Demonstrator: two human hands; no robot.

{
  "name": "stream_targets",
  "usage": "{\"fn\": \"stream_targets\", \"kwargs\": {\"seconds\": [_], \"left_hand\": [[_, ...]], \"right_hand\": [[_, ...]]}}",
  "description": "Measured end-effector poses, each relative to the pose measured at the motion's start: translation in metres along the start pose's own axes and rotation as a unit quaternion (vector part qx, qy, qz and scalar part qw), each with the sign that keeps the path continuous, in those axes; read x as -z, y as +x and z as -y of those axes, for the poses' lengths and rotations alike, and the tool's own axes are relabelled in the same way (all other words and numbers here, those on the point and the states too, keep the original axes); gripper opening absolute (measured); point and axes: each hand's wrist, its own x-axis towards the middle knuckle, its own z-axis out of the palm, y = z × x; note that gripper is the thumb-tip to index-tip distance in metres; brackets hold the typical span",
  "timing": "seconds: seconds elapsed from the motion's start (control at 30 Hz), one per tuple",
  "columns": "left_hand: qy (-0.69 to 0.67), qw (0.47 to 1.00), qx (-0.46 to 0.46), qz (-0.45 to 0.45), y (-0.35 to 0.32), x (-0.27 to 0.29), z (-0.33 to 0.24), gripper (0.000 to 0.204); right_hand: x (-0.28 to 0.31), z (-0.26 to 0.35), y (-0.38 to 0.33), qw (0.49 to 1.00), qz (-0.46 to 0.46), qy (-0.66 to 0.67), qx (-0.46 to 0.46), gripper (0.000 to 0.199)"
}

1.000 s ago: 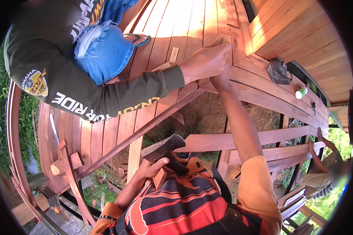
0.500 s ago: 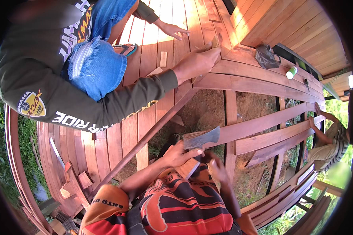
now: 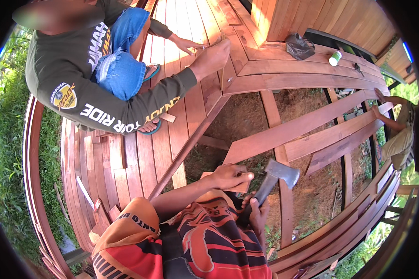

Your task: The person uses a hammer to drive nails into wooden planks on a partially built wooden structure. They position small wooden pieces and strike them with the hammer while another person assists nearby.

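My right hand (image 3: 257, 211) grips the dark handle of a hatchet (image 3: 284, 174), its grey metal head raised over the joists. My left hand (image 3: 232, 176) is closed, fingers curled, against a short piece of wood (image 3: 239, 187) in front of my chest. Part of that piece is hidden behind the hand. Beyond it, a long plank (image 3: 265, 139) lies slanted across the open framing. A second plank (image 3: 321, 139) and a darker one (image 3: 344, 148) lie alongside it.
At left, a co-worker in a dark sleeve (image 3: 121, 111) squats on the decking (image 3: 144, 172). Another person's hands (image 3: 386, 111) touch the planks at right. A black plastic bag (image 3: 299, 47) and a green-and-white container (image 3: 334, 58) sit on the far boards. Soil (image 3: 246, 111) shows between joists.
The hatchet has gone from beside my left hand to my right hand, its head now farther right. The view has shifted; the co-worker at left now sits more upright.
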Motion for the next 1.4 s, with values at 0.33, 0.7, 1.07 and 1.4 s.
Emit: {"fn": "stream_targets", "kwargs": {"seconds": [0.33, 0.7, 1.07, 1.4], "left_hand": [[0.102, 0.983, -0.138, -0.066, -0.02, 0.006, 0.017, 0.062], [0.067, 0.919, 0.041, -0.387, 0.092, 0.176, 0.063, 0.056], [0.041, 0.995, 0.037, -0.079, -0.001, 0.075, 0.088, 0.049], [-0.049, 0.993, 0.045, -0.097, -0.059, 0.074, 0.113, 0.043]], "right_hand": [[0.029, -0.008, -0.019, 0.981, -0.056, -0.172, 0.069, 0.027], [-0.131, 0.243, 0.125, 0.774, 0.085, -0.48, 0.404, 0.069], [-0.204, 0.297, 0.231, 0.608, 0.138, -0.642, 0.446, 0.061], [-0.224, 0.297, 0.239, 0.579, 0.143, -0.636, 0.49, 0.063]]}}
